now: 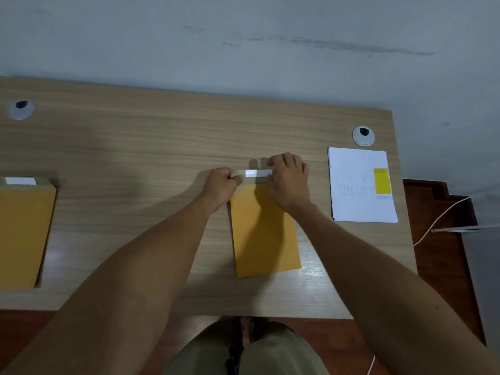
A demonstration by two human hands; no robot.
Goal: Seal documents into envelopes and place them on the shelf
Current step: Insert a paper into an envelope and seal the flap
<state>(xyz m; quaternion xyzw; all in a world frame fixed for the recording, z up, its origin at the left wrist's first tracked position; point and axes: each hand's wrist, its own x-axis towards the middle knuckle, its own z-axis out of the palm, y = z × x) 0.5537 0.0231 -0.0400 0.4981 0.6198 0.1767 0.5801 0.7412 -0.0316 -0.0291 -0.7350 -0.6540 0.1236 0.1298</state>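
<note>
A brown-yellow envelope (266, 234) lies lengthwise on the wooden desk (162, 136), its flap end pointing away from me. A white strip (258, 173) runs across the flap. My left hand (221, 186) pinches the flap's left end. My right hand (289, 177) has its fingertips on the right end of the white strip. A stack of white documents (357, 201) with a yellow block printed on the top sheet rests to the right of the envelope.
A pile of the same envelopes (24, 234) with a white strip on its flap sits at the desk's left edge. Two cable grommets (363, 135) (21, 109) are set near the back. A grey wall is behind; a white cable (443, 215) hangs off the right.
</note>
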